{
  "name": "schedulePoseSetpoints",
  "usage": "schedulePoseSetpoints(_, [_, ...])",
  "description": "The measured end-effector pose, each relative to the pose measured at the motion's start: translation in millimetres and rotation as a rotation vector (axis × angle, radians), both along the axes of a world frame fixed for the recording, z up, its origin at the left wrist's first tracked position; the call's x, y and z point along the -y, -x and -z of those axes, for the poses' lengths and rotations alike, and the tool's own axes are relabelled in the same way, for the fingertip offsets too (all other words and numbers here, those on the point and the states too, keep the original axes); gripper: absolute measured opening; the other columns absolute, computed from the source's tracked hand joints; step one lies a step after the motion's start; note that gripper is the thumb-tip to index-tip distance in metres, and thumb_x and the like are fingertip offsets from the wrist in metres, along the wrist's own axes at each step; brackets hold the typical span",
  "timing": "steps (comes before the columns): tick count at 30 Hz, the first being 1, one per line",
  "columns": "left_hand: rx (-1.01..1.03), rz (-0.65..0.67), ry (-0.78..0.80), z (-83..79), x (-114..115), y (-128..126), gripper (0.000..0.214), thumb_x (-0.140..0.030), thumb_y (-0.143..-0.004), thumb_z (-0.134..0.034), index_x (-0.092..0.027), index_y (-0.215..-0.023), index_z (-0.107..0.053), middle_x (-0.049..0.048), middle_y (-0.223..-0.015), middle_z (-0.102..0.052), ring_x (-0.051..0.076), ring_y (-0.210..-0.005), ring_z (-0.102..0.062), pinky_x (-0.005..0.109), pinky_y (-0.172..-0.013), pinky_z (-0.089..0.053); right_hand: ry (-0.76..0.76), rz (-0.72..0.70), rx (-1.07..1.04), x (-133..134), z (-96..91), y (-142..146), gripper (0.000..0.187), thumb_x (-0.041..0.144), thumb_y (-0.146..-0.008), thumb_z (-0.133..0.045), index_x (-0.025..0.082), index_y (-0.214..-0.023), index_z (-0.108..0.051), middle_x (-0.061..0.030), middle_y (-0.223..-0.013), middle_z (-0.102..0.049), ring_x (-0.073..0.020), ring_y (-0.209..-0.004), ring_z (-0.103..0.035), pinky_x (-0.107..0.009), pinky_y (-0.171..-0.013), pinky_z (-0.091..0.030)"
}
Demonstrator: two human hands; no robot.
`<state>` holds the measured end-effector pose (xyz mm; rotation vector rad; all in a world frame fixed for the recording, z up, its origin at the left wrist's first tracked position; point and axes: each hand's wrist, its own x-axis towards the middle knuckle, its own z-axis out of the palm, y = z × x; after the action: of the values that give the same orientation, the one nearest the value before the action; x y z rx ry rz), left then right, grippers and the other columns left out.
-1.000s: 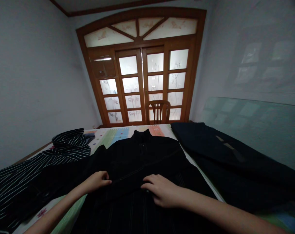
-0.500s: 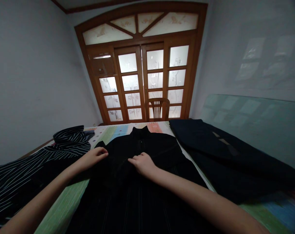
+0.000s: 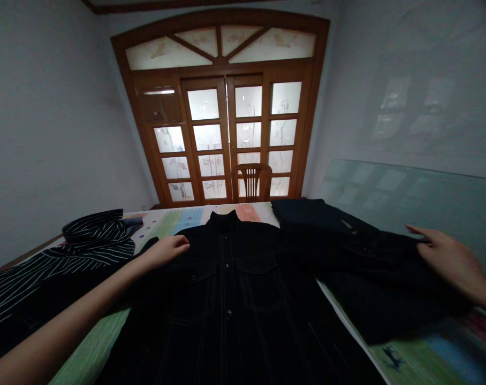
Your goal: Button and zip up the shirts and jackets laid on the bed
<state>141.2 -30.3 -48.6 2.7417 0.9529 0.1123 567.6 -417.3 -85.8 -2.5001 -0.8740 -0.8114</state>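
A black denim jacket (image 3: 227, 289) lies flat on the bed (image 3: 94, 342), buttoned, its collar toward the far end and white stitching tracing two chest pockets. Its hem runs off the bottom of the view. The left hand (image 3: 165, 251) rests near the jacket's shoulder, with the fingers (image 3: 182, 243) together and flat, not clamped on anything. The right hand (image 3: 452, 262) reaches far out to the right, its fingers (image 3: 417, 231) apart on a dark garment (image 3: 371, 283) beside the jacket. It's black on black there, so where the jacket's sleeve ends and that garment starts can't be made out, nor whether the hand has any cloth gripped. A striped shirt (image 3: 66, 259) lies bunched along the bed's left side, partly hidden under the left forearm. Beyond the bed's far edge, a wooden chair (image 3: 251, 182) stands before frosted glass doors (image 3: 222, 139) — and a glass pane (image 3: 387, 187) leans along the right wall.
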Motion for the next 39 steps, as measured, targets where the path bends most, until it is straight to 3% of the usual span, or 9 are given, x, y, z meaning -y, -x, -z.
schedulePoseSetpoints(3, [-0.002, 0.024, 0.004, 25.1, -5, -39, 0.031, -0.031, -0.075, -0.036, -0.015, -0.09, -0.058, 0.0084, -0.092, -0.062, 0.022, -0.085, -0.056, 0.031, -0.077, -0.041, -0.006, 0.027, 0.073, -5, 5.8, 15, 0.046, 0.008, -0.068, -0.036, 0.005, -0.112, -0.052, -0.0228, -0.109, -0.052, -0.0271, -0.091, -0.051, -0.037, -0.072, -0.039])
schedulePoseSetpoints(5, [0.009, 0.027, 0.012, 41.8, -11, -63, 0.029, -0.025, -0.076, -0.036, -0.014, -0.092, -0.058, 0.009, -0.095, -0.061, 0.021, -0.087, -0.056, 0.031, -0.078, -0.041, -0.001, -0.108, 0.126, -30, 4.2, 44, 0.043, 0.01, -0.07, -0.036, 0.007, -0.109, -0.053, -0.0205, -0.109, -0.052, -0.0278, -0.098, -0.047, -0.038, -0.079, -0.037])
schedulePoseSetpoints(10, [0.092, -0.023, 0.043, 76.4, -35, -104, 0.035, -0.01, -0.076, -0.033, -0.01, -0.106, -0.052, 0.0092, -0.112, -0.054, 0.015, -0.104, -0.048, 0.023, -0.09, -0.035, 0.116, -0.621, -0.212, -138, 6.0, 130, 0.036, 0.011, -0.074, -0.035, 0.014, -0.104, -0.054, -0.0089, -0.103, -0.057, -0.0184, -0.096, -0.05, -0.032, -0.085, -0.037])
schedulePoseSetpoints(13, [0.13, -0.071, 0.054, 96.6, -45, -112, 0.04, -0.004, -0.074, -0.031, -0.008, -0.108, -0.051, 0.0094, -0.117, -0.051, 0.013, -0.108, -0.045, 0.023, -0.092, -0.033, 0.275, -0.749, -0.43, -206, 16.5, 176, 0.03, 0.016, -0.078, -0.038, 0.015, -0.103, -0.055, -0.0064, -0.104, -0.058, -0.0159, -0.096, -0.051, -0.026, -0.082, -0.038])
schedulePoseSetpoints(18, [0.194, -0.079, 0.001, 122.6, -48, -109, 0.036, -0.006, -0.075, -0.034, -0.012, -0.105, -0.054, 0.0072, -0.123, -0.045, 0.015, -0.114, -0.039, 0.027, -0.096, -0.029, 0.36, -0.698, -0.482, -297, 38.2, 222, 0.021, 0.02, -0.077, -0.043, 0.018, -0.089, -0.06, -0.0047, -0.091, -0.063, -0.0171, -0.085, -0.058, -0.024, -0.07, -0.042])
schedulePoseSetpoints(23, [0.222, -0.058, -0.034, 127.4, -46, -105, 0.033, -0.012, -0.079, -0.036, -0.014, -0.107, -0.053, 0.0068, -0.122, -0.047, 0.015, -0.115, -0.039, 0.028, -0.097, -0.029, 0.351, -0.47, -0.488, -359, 52.6, 231, 0.029, 0.03, -0.077, -0.047, 0.011, -0.097, -0.056, -0.0135, -0.097, -0.06, -0.0245, -0.088, -0.057, -0.031, -0.067, -0.043])
schedulePoseSetpoints(28, [0.212, -0.039, -0.059, 127.5, -44, -106, 0.034, -0.013, -0.079, -0.036, -0.011, -0.109, -0.052, 0.0096, -0.123, -0.046, 0.017, -0.115, -0.038, 0.031, -0.097, -0.029, 0.326, -0.352, -0.475, -385, 59.2, 227, 0.028, 0.026, -0.076, -0.046, 0.008, -0.094, -0.059, -0.0169, -0.092, -0.062, -0.0258, -0.083, -0.059, -0.032, -0.065, -0.044])
schedulePoseSetpoints(39, [0.188, -0.045, -0.113, 125.5, -37, -107, 0.038, -0.015, -0.079, -0.034, -0.008, -0.114, -0.046, 0.0116, -0.123, -0.044, 0.019, -0.115, -0.037, 0.032, -0.097, -0.029, 0.254, -0.418, -0.413, -376, 72.8, 222, 0.03, 0.02, -0.081, -0.036, 0.01, -0.087, -0.063, -0.0141, -0.085, -0.065, -0.025, -0.079, -0.06, -0.029, -0.063, -0.042])
